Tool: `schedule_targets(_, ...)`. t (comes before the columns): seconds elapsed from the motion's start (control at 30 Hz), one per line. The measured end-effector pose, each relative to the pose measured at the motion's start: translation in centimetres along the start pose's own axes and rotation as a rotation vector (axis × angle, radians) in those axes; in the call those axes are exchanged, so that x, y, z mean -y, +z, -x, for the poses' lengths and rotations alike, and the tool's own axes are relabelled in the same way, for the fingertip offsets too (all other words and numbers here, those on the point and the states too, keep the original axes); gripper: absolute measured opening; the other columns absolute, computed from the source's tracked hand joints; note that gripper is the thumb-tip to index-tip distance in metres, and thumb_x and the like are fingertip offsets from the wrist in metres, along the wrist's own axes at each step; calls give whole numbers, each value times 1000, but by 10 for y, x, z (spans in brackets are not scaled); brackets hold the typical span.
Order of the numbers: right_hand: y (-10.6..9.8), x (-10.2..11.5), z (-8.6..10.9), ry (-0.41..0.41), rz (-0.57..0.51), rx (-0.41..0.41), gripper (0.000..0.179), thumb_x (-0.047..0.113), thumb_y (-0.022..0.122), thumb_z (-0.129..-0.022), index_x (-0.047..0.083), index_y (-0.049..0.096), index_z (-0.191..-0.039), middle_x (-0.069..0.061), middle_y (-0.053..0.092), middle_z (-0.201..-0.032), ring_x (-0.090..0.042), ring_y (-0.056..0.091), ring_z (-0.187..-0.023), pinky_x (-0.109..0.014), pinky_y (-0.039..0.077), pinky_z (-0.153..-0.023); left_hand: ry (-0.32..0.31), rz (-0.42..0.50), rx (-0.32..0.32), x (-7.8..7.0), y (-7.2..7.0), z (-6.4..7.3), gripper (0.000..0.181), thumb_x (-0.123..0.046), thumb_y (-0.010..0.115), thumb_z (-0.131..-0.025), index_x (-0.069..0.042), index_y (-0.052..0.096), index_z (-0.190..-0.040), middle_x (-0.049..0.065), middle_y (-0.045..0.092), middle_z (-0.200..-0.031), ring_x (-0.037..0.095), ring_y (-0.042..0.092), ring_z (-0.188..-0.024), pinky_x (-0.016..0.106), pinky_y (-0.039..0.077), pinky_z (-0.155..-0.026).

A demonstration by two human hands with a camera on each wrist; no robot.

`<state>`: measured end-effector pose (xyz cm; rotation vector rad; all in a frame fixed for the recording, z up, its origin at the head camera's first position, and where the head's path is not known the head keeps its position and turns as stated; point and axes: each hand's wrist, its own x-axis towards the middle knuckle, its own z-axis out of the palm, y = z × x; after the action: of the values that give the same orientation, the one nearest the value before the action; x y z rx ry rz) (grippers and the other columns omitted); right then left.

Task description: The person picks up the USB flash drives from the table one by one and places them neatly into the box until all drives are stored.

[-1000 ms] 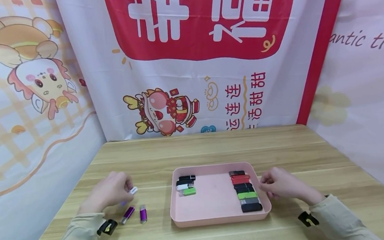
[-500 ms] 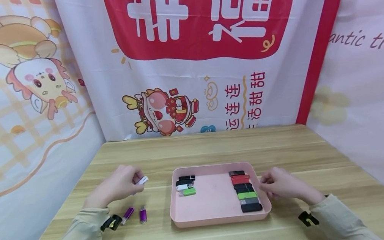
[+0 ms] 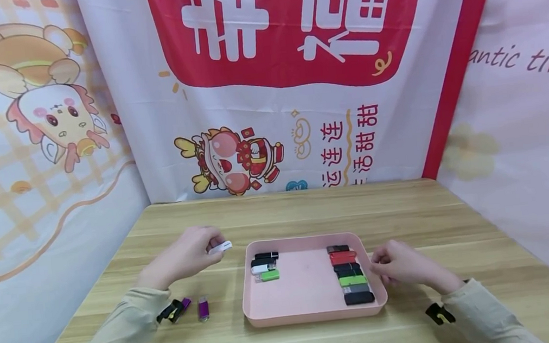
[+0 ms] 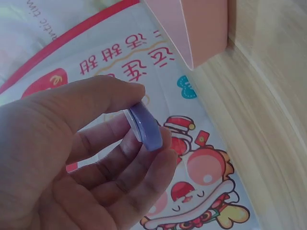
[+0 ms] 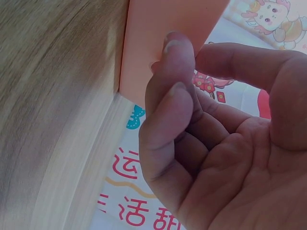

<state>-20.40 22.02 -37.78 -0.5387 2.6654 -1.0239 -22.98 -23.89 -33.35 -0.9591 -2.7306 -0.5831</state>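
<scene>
My left hand (image 3: 190, 255) is above the table, left of the pink tray (image 3: 312, 317). Between thumb and fingers it pinches a small white USB stick (image 3: 220, 247), which shows a bluish face in the left wrist view. My right hand (image 3: 402, 265) stays at the tray's right wall with curled fingers. Thumb and fingertips meet at the rim, partly hiding the grip in the right wrist view. Inside the tray, a column at left ends with a green USB stick (image 3: 267, 276). Along the right wall runs a longer column, with a red stick (image 3: 343, 257) near its top.
Two purple USB sticks lie on the wooden table (image 3: 288, 214) left of the tray: one upright purple stick (image 3: 204, 309) and one slanted purple stick (image 3: 186, 302), partly behind the left wrist's black strap (image 3: 171, 311). A printed cloth (image 3: 293, 104) hangs at the back.
My left hand has carried the white USB stick rightward and away from me, closer to the tray. The right hand and the tray's contents look unchanged.
</scene>
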Motion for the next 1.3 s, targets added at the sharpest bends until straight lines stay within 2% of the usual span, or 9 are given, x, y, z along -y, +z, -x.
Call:
schedule_targets(0.23, 0, -1, 0, 3, -7, -4, 11, 13, 65, -94, 7, 68, -85, -5, 59, -61, -16, 52, -49, -24, 39, -44, 100, -11, 50, -16, 4, -13, 8, -9, 75, -84, -10, 68, -85, -7, 56, -75, 10, 54, -66, 24, 47, -59)
schedule_targets(0.4, 0, -2, -1, -7, -7, -6, 12, 12, 65, -94, 7, 67, -84, -4, 59, -60, -15, 51, -49, -23, 39, -43, 163, -5, 90, -29, 7, -22, 9, -6, 76, -83, -11, 68, -81, -7, 55, -72, 10, 52, -63, 24, 46, -55)
schedule_targets(0.5, 0, -3, -1, -13, -7, -7, 12, 12, 64, -94, 7, 67, -84, -5, 59, -60, -15, 51, -48, -23, 39, -43, 167, -20, 134, -37, 10, -27, 7, -6, 76, -84, -10, 71, -83, -6, 55, -75, 10, 52, -64, 24, 47, -57)
schedule_targets(0.63, -1, -3, -1, -15, -6, -7, 12, 11, 64, -94, 7, 67, -84, -5, 59, -60, -15, 51, -48, -22, 39, -43, 139, -50, 187, -44, 14, -33, 5, -9, 76, -84, -12, 73, -86, -5, 55, -77, 9, 51, -66, 24, 48, -59)
schedule_targets(0.87, 0, -3, 0, -16, -2, -8, 11, 13, 65, -94, 7, 68, -85, -5, 59, -60, -15, 52, -48, -23, 39, -43, 112, -140, 224, -53, 22, -38, 4, -13, 75, -84, -15, 72, -87, -6, 58, -83, 8, 53, -70, 25, 48, -62)
schedule_targets(1.0, 0, -2, 0, -14, -6, -5, 11, 14, 66, -94, 7, 68, -85, -5, 59, -60, -16, 52, -49, -23, 39, -43, 135, -177, 236, -56, 27, -39, 5, -15, 75, -84, -16, 70, -87, -7, 57, -83, 7, 52, -69, 26, 47, -61)
schedule_targets(1.13, 0, -1, 0, -6, -8, -5, 12, 14, 66, -94, 7, 68, -85, -6, 60, -61, -17, 53, -49, -23, 39, -44, 160, -180, 248, -60, 34, -41, 6, -14, 75, -84, -16, 69, -85, -8, 55, -81, 8, 51, -68, 25, 46, -60)
schedule_targets(1.3, 0, -1, 0, 0, -4, -10, 12, 14, 66, -94, 7, 68, -85, -6, 60, -61, -17, 53, -50, -23, 39, -44, 134, -177, 314, -66, 41, -44, 6, -17, 75, -86, -17, 69, -84, -8, 56, -81, 8, 52, -68, 25, 46, -62)
